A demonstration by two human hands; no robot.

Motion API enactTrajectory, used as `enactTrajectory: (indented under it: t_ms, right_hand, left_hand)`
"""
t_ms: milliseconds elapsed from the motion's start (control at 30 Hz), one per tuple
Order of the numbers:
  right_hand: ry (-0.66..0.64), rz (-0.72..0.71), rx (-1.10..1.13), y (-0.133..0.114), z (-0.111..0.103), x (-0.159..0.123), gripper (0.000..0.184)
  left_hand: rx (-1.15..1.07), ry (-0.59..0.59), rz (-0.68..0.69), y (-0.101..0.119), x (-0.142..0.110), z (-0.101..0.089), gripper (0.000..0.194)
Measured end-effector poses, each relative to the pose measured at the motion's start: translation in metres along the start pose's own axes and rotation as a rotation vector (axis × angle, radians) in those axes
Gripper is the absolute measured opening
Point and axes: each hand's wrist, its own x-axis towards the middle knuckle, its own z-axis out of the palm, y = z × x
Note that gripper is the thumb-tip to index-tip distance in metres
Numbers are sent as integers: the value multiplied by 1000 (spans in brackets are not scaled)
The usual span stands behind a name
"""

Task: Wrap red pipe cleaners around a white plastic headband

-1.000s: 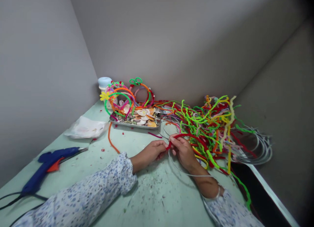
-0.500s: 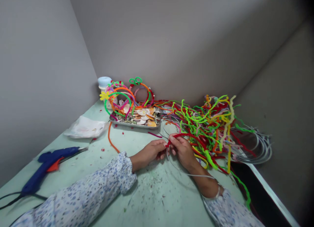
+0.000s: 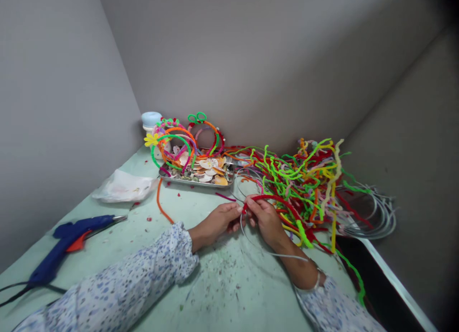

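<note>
My left hand (image 3: 219,222) and my right hand (image 3: 267,221) meet over the middle of the table, fingertips almost touching. Between them is a red pipe cleaner (image 3: 281,199), its short end pinched at my left fingertips. From there it passes through my right thumb and fingers and arcs right towards the pile. A thin grey wire (image 3: 258,248) comes out at the same pinch and curves below my right hand to the wrist. How pipe cleaner and wire join is hidden by my fingers. Both hands are closed.
A heap of colourful pipe cleaners (image 3: 287,174) lies right, beside coiled grey wire (image 3: 383,212). Behind stands a metal tray (image 3: 193,182) of shells, with decorated headbands (image 3: 175,131) on it. A blue glue gun (image 3: 75,236) and a plastic bag (image 3: 124,187) lie left.
The wire's hanging curve has shifted slightly left, and its free end sits a little further left on my right forearm. Both hands keep nearly the same pinch.
</note>
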Motion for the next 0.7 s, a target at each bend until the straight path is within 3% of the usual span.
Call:
enactTrajectory:
  t_ms: [300,700]
  right_hand:
    - [16,4,-71,-7,3,-2,38]
    - [38,-36,-161,-12,7,-4,34]
  left_hand:
    - [156,70,-15,-5,2,-1,36]
    - [400,202,123,-5,-1,6,23]
